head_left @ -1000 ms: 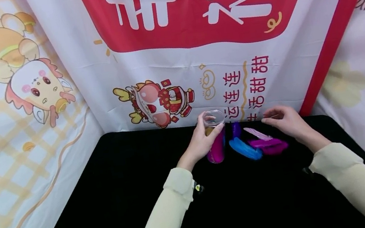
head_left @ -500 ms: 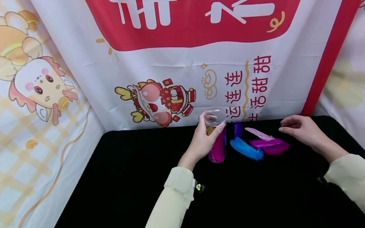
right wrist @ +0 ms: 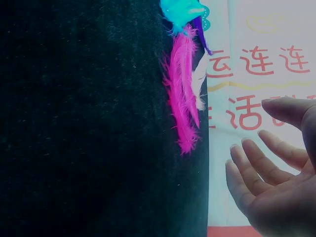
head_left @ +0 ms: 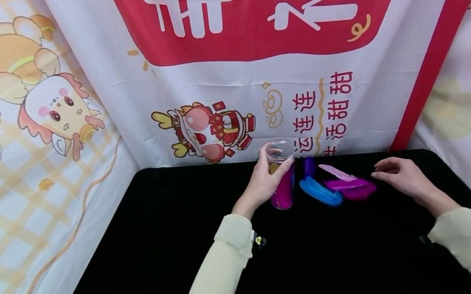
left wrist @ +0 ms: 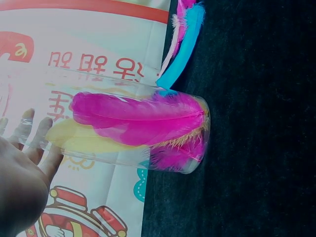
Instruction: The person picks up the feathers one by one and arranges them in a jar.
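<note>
A clear plastic jar [head_left: 283, 192] stands upright near the back of the black table, its top uncovered. Inside it are magenta feathers [left wrist: 138, 118] and a yellow feather [left wrist: 94, 137]. My left hand [head_left: 263, 179] grips the jar around its upper part. To the jar's right lie loose feathers: a blue feather [head_left: 320, 192], a magenta feather [head_left: 355, 188], a pale pink feather [head_left: 335, 172] and a purple feather [head_left: 309, 167]. Right of these, my right hand [head_left: 404, 178] hovers with relaxed fingers and holds nothing, apart from the feathers.
The black tabletop [head_left: 328, 266] spreads toward me from the feathers. A white and red printed cloth [head_left: 197, 81] hangs along its back edge. More printed cloths hang at the left [head_left: 40, 198] and right sides.
My right hand has moved right and slightly toward me, away from the loose feathers. My left hand stays on the jar. The whole view has shifted a little.
</note>
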`<state>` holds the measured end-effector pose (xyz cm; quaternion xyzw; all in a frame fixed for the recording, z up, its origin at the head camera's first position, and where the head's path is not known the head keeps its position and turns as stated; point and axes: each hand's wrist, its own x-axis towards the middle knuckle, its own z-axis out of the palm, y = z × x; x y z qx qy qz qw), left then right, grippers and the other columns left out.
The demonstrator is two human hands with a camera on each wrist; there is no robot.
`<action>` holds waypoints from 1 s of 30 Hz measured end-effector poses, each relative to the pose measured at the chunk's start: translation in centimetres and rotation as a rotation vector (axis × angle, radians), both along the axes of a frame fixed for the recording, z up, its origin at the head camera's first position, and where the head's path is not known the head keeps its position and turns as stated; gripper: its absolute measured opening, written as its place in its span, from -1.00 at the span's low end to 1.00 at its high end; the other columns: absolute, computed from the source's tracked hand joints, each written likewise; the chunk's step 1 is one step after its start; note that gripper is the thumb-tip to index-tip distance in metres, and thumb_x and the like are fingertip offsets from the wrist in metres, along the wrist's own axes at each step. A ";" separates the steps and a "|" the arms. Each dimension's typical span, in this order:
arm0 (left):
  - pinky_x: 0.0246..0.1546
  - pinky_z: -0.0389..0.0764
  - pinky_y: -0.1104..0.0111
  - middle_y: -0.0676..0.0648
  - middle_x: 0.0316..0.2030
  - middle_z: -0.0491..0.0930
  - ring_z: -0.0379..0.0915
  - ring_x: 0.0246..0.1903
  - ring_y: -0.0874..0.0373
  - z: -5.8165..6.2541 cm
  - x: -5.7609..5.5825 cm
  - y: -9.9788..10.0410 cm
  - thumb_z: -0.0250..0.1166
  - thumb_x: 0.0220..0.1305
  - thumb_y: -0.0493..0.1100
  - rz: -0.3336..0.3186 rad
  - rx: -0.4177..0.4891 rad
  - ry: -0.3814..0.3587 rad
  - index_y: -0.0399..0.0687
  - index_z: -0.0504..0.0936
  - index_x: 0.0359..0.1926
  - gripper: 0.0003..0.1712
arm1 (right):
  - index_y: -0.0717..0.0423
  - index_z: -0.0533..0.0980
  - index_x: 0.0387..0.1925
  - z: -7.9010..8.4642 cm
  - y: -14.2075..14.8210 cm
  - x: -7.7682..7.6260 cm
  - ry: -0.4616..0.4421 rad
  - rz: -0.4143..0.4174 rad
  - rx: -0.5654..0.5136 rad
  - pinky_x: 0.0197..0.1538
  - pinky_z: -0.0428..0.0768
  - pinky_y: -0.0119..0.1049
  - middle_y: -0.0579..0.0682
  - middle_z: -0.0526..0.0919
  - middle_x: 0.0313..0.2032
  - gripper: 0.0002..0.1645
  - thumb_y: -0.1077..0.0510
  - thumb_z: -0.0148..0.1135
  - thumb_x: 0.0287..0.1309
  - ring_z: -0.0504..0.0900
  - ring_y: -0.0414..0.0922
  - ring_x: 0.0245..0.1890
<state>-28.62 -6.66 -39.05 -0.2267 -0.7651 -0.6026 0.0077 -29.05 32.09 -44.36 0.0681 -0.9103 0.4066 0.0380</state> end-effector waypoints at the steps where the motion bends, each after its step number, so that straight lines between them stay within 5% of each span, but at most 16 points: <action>1: 0.39 0.31 0.09 -0.23 0.29 0.40 0.36 0.28 -0.09 0.0 0.0 0.0 0.21 0.52 -0.06 -0.001 0.000 0.002 -0.23 0.06 0.50 -0.25 | 0.36 0.53 0.13 -0.1 0.1 0.1 -0.011 -0.003 0.004 -0.23 0.56 -0.54 0.33 0.67 0.02 -0.49 0.03 0.33 0.37 0.52 -0.57 -0.23; 16: 0.39 0.31 0.11 -0.22 0.30 0.40 0.37 0.25 -0.03 0.3 0.2 -0.1 0.20 0.53 -0.06 -0.003 -0.020 0.002 -0.18 0.08 0.48 -0.29 | 0.45 0.52 0.13 -1.0 0.8 0.5 -0.011 -0.014 0.003 -0.25 0.53 -0.56 0.34 0.69 -0.04 -0.48 0.09 0.33 0.35 0.51 -0.59 -0.28; 25: 0.39 0.31 0.10 -0.22 0.30 0.40 0.36 0.25 -0.03 0.4 0.2 -0.1 0.20 0.52 -0.05 -0.004 -0.019 -0.007 -0.17 0.08 0.48 -0.28 | 0.49 0.48 0.18 -1.8 1.2 0.3 -0.086 -0.019 0.029 -0.30 0.57 -0.42 0.30 0.69 -0.05 -0.42 0.06 0.28 0.39 0.62 -0.26 -0.33; 30: 0.40 0.29 0.05 -0.20 0.30 0.39 0.35 0.26 -0.02 0.3 0.2 -0.1 0.19 0.53 -0.04 -0.009 -0.017 -0.018 -0.15 0.07 0.49 -0.28 | 0.52 0.45 0.19 -2.3 1.4 0.2 -0.119 -0.029 0.013 -0.30 0.60 -0.39 0.27 0.69 -0.06 -0.39 0.04 0.25 0.42 0.64 -0.26 -0.35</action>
